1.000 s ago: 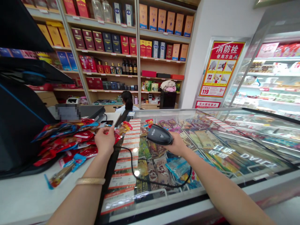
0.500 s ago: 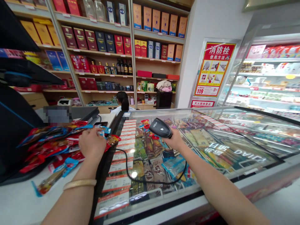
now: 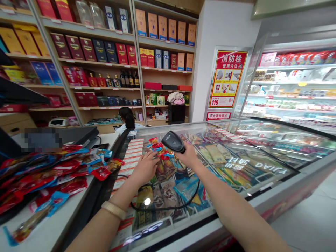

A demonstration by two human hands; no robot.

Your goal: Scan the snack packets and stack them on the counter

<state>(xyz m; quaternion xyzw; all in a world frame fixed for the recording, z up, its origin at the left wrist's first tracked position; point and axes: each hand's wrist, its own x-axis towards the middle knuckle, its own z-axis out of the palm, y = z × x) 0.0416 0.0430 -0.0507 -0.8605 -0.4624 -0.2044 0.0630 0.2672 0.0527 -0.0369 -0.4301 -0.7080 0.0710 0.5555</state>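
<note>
My right hand (image 3: 187, 155) is wrapped round a black barcode scanner (image 3: 173, 141), holding it above the glass top of a chest freezer (image 3: 210, 210). The scanner's head points left. My left hand (image 3: 147, 167), with a bangle (image 3: 114, 210) on its wrist, is just left of the scanner over the glass. Its fingers are closed on a small red and blue snack packet (image 3: 159, 149), which they partly hide. More such packets lie on the glass beneath the scanner. A large heap of snack packets (image 3: 60, 168) covers the counter at left.
The scanner's black cable (image 3: 168, 209) loops over the glass. A phone (image 3: 101, 146) lies behind the heap. At far left stands a dark monitor (image 3: 18, 91). A person (image 3: 126, 119) is beyond the freezer, before shelves of boxed bottles (image 3: 99, 49). A lit cooler (image 3: 296, 84) stands at right.
My left hand has moved right, from the heap on the counter to the packets on the glass by the scanner. My right hand still holds the scanner. The view has turned slightly right.
</note>
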